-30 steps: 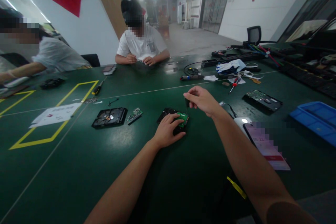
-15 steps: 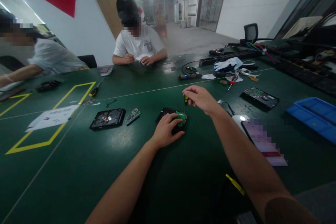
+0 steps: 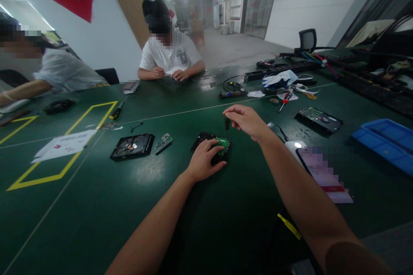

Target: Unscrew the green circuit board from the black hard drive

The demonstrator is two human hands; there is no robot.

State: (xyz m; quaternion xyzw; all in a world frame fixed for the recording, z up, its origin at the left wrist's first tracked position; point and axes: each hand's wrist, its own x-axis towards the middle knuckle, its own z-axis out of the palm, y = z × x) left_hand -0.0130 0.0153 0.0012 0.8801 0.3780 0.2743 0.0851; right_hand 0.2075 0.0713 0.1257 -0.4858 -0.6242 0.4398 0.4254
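A black hard drive with a green circuit board [image 3: 222,145] lies on the green table in front of me. My left hand [image 3: 204,160] grips it from the near left, fingers across the top and thumb along the near right edge, covering much of it. In my right hand [image 3: 244,121], a small screwdriver [image 3: 227,123] stands upright between pinched fingers. Its shaft points down at the far right part of the board; whether the tip sits in a screw is too small to tell. Left of the drive lie a loose circuit board [image 3: 164,143] and another opened black drive [image 3: 132,146].
To the right are a third hard drive [image 3: 319,121], a blue tray [image 3: 383,144] and a lit phone [image 3: 324,176]. Gloves [image 3: 280,78] and a red screwdriver [image 3: 285,102] lie farther back. Across the table sits a person [image 3: 172,56]; another person [image 3: 64,66] leans in at left.
The screwdriver has turned between my right fingers, which have shifted slightly left. My left hand and the hard drive keep their place.
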